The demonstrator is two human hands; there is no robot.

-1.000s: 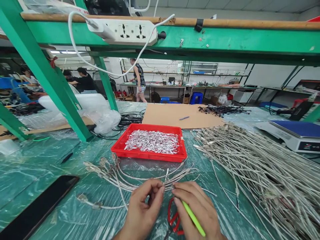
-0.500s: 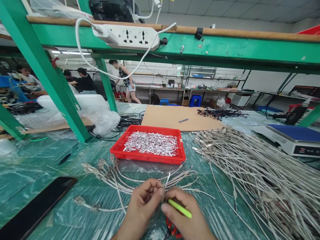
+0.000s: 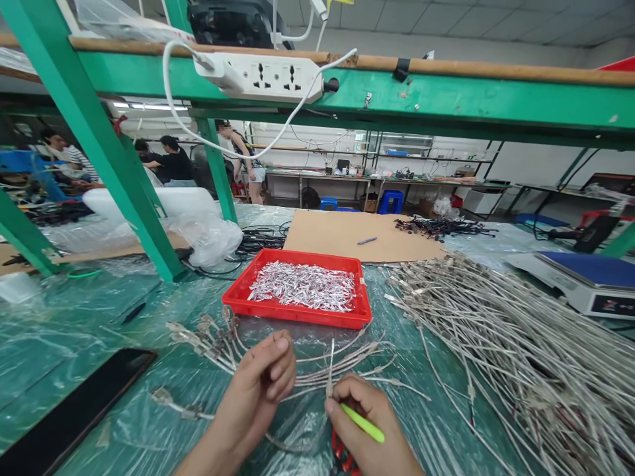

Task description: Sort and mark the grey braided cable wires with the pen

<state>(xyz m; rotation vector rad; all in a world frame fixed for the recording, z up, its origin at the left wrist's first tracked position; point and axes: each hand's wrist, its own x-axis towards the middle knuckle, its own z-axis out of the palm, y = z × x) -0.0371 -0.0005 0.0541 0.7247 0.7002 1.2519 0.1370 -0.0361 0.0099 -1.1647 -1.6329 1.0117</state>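
Note:
My right hand (image 3: pixel 367 420) pinches the end of a pale cable (image 3: pixel 330 378) that points upward, and a yellow-green tool (image 3: pixel 363 423) lies across its fingers. My left hand (image 3: pixel 265 380) is raised to the left of it, fingers curled, thumb against the index finger; whether anything small is between them I cannot make out. Behind both hands lies a bunch of pale cables with connectors (image 3: pixel 206 340). Beyond it stands a red tray (image 3: pixel 297 316) of small silvery pieces (image 3: pixel 305 285). A red-handled tool (image 3: pixel 342 455) is partly hidden beside my right hand.
A large pile of pale cables (image 3: pixel 501 337) covers the right side, with a scale (image 3: pixel 580 277) behind it. A black phone (image 3: pixel 79 406) lies at left. Cardboard (image 3: pixel 327 231) bears a pen and dark cables. A green frame (image 3: pixel 446 99) crosses above; people (image 3: pixel 173 162) are in the background.
My left hand has come away from my right hand and moved left and up. The cable end in my right hand shows more. The walking person in the background has shifted slightly left and bent forward.

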